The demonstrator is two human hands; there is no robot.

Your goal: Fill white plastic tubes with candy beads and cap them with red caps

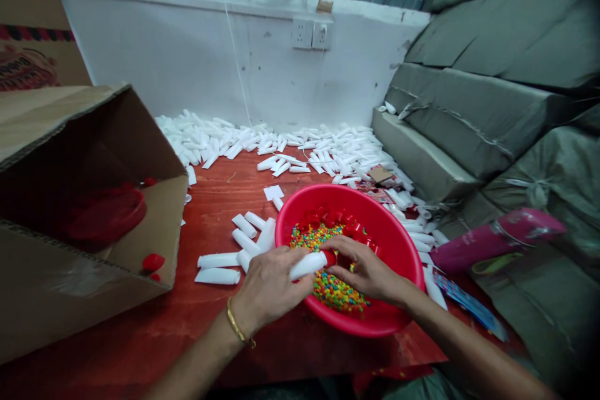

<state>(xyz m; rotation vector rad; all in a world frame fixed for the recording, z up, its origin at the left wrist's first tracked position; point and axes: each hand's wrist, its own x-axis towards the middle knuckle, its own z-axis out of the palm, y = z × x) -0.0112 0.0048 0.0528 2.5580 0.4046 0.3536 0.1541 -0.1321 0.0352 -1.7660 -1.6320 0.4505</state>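
Note:
My left hand (276,284) is closed around a white plastic tube (308,265), held over the near left side of a red basin (407,250). At the tube's right end, the fingers of my right hand (363,267) grip a red cap (330,257), which touches the tube's mouth. Whether the cap is fully seated I cannot tell. Small multicoloured candies (340,295) lie in the basin below my hands, and several red caps (328,217) rest against its far inner side. Several white tubes (219,260) lie on the red table left of the basin.
An open cardboard box (164,212) on the left holds a dark red container and loose red caps. A heap of white tubes (206,137) runs along the wall. Wrapped bales (478,112) are stacked at right, beside a pink bottle-shaped object (492,240).

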